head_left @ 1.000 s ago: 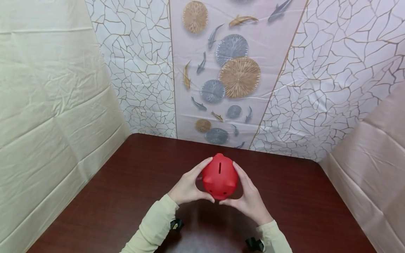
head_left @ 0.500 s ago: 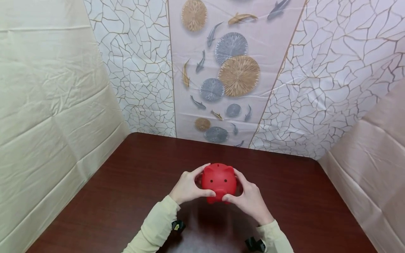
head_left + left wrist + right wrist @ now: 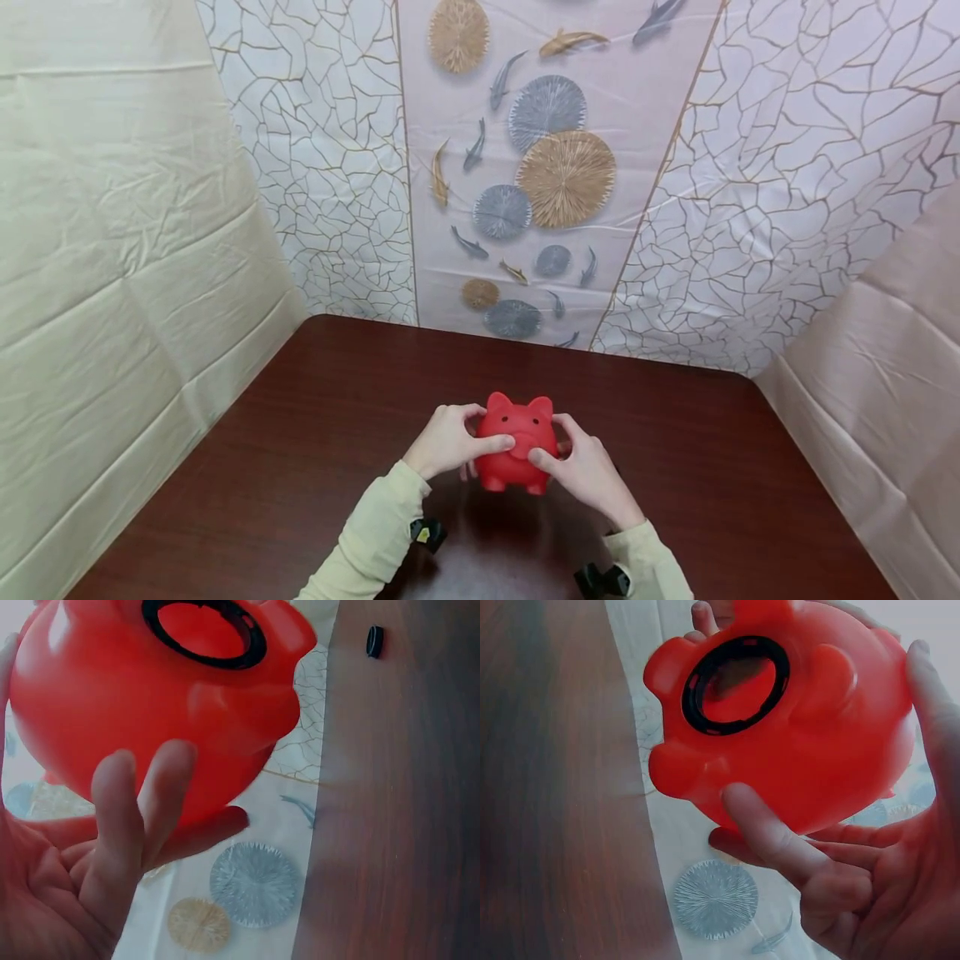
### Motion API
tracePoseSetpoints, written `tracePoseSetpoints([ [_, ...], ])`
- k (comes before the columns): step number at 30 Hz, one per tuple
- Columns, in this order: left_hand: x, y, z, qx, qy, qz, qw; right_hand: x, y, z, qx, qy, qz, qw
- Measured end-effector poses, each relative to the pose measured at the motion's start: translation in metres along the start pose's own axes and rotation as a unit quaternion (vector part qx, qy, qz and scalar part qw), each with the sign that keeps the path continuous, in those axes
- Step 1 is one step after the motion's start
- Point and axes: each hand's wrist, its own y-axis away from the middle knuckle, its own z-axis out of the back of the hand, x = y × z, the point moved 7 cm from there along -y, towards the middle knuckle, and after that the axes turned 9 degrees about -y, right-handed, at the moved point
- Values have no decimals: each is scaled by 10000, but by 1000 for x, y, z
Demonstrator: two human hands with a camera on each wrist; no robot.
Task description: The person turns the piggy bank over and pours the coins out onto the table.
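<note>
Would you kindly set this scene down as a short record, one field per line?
Object: red piggy bank, facing the person
Position: held above the dark table
Left side: left hand grips it, thumb on the front
Right side: right hand grips it, thumb on the front
Underside: opening rimmed by a black ring
Backdrop: patterned cloth with fish and round motifs
</note>
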Motion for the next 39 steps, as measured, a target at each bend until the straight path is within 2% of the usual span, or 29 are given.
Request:
tracePoseSetpoints([
  [5, 4, -1, -4, 17, -64, 342, 9994, -3, -1, -4, 117, 226, -219, 9994],
  [9, 5, -2, -9, 76, -18, 484, 9988, -4, -3, -4, 15, 569, -223, 9981],
  [15, 3, -3, -20, 556, 472, 498, 9961, 0, -5, 7, -556, 1382, 207, 9886],
  [18, 2, -3, -22, 692, 635, 414, 9947, 2, -6, 9, -648, 1619, 363, 9840],
  [21, 1, -3, -20, 743, 791, 197, 9939, 3, -6, 8, -573, 1552, 450, 9852],
  [23, 0, -3, -16, 663, 748, -48, 9950, 3, -5, 7, -450, 1345, 577, 9882],
  [26, -4, -3, -9, 416, 554, -558, 9960, 4, -5, 6, -253, 945, 866, 9914],
  [28, -8, -2, -4, 252, 400, -931, 9945, 5, -5, 5, -193, 842, 1118, 9900],
  [30, -14, -1, -2, 116, 317, -1284, 9911, 8, -5, 6, -258, 877, 1402, 9859],
  [33, -19, 0, 1, -175, 84, -1581, 9872, 12, -4, 6, -425, 964, 1871, 9767],
  [39, -24, 1, 4, -840, -325, -1637, 9824, 21, -2, 4, -756, 1018, 2641, 9561],
])
